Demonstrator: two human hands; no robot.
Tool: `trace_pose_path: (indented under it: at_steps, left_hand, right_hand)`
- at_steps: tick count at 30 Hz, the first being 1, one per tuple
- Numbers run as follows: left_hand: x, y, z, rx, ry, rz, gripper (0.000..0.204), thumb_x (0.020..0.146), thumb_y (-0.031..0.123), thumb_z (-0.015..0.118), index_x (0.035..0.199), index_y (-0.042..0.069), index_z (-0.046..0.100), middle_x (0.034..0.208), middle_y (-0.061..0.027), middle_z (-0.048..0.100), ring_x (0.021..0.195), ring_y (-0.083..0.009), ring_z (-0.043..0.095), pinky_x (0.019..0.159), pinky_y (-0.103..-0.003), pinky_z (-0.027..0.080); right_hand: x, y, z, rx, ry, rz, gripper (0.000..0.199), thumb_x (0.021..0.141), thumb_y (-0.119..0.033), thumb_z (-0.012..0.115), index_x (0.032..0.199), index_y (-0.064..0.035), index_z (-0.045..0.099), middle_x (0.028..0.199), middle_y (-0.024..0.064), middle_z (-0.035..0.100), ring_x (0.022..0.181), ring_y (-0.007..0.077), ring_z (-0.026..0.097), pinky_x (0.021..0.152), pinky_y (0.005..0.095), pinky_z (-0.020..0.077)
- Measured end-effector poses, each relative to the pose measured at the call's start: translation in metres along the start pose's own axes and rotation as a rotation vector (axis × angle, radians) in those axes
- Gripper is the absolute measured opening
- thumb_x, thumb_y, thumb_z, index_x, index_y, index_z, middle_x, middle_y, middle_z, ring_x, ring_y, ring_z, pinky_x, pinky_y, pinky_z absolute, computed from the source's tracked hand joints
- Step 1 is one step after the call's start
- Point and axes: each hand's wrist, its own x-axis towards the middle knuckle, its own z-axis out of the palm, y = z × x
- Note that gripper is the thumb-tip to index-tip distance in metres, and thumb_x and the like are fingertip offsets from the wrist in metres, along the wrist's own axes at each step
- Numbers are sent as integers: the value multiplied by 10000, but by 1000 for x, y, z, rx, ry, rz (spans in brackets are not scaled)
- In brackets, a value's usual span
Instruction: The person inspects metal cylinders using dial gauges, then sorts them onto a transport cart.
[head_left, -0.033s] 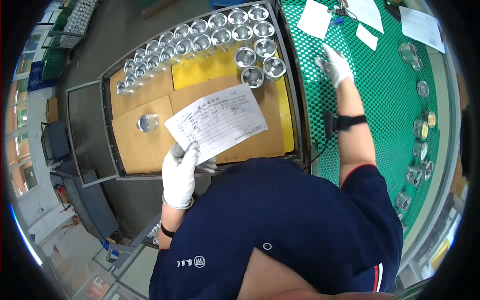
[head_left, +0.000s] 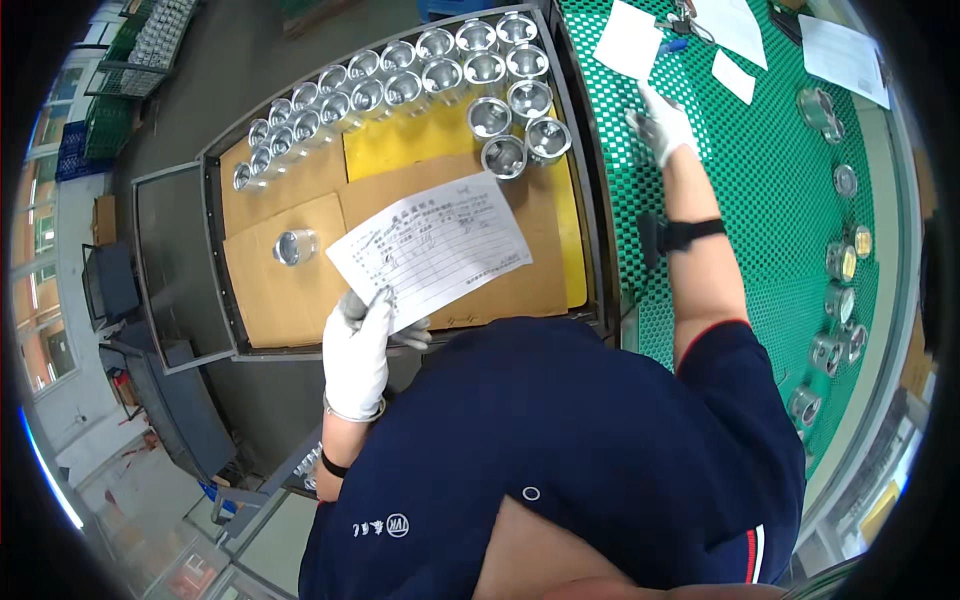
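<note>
My left hand [head_left: 357, 350], in a white glove, is closed on the lower left corner of a printed form sheet [head_left: 432, 250]. The sheet has handwriting on it and is tilted over the cardboard [head_left: 500, 312] in the shallow metal-framed tray. Left of the sheet, a single clear cylindrical metal-and-glass-looking part [head_left: 296, 246] lies on the cardboard. My right hand [head_left: 664, 125], also gloved, is above the green woven mat [head_left: 640, 190] with its fingers apart and seemingly nothing in them. Its index fingertip is at the near edge of a white paper [head_left: 628, 38]; contact is hard to tell.
Several shiny round parts [head_left: 403, 88] stand in rows along the tray's far side and right corner. A blue pen [head_left: 673, 45], keys [head_left: 690, 22] and more papers [head_left: 845, 58] lie on the mat. Several metal rings [head_left: 840, 298] line its right side.
My right hand has shifted slightly left and forward, its index finger now nearer the white paper. The held sheet has moved slightly left.
</note>
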Motion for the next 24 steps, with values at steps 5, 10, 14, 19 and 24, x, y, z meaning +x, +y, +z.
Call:
trace_pose_path:
  at_steps: [5, 10, 14, 19, 24]
  left_hand:
    - [-4, 3, 8, 17, 103, -6, 249, 955, 158, 505, 1062, -66, 524, 774, -171, 668, 591, -206, 658, 552, -296, 562]
    - [-4, -4, 17, 4, 165, 7, 240, 960, 186, 510, 1013, -39, 575, 748, -140, 665, 575, -179, 642, 517, -278, 540]
    - [3, -12, 24, -3, 99, 22, 245, 964, 188, 503, 1017, -39, 580, 752, -136, 666, 597, -180, 649, 523, -282, 545]
    - [28, -23, 35, 34, 13, 2, 240, 970, 184, 496, 1019, -46, 541, 783, -138, 663, 639, -187, 659, 573, -289, 558]
    - [37, -15, 61, 77, -103, 16, 269, 966, 181, 498, 1053, -72, 525, 790, -150, 661, 644, -193, 660, 574, -294, 558]
  right_hand:
    - [94, 9, 20, -174, 183, -125, 608, 739, -286, 768, 1178, 66, 538, 865, 128, 675, 634, 177, 657, 530, 282, 529]
    - [77, -5, -7, -416, 368, -540, 320, 777, -221, 654, 993, 15, 653, 923, 152, 702, 713, 201, 679, 643, 290, 521]
    - [-32, -40, -56, -577, 192, -764, 213, 843, -163, 565, 958, 3, 632, 785, 66, 664, 716, 146, 639, 635, 257, 479]
    - [-147, -63, -103, 67, -427, -249, 184, 826, -81, 485, 873, 72, 578, 578, 11, 522, 395, 24, 377, 359, 175, 267]
    - [-194, -54, -83, 230, -762, 187, 157, 831, -71, 575, 885, 75, 555, 566, -1, 496, 370, 35, 399, 336, 182, 292]
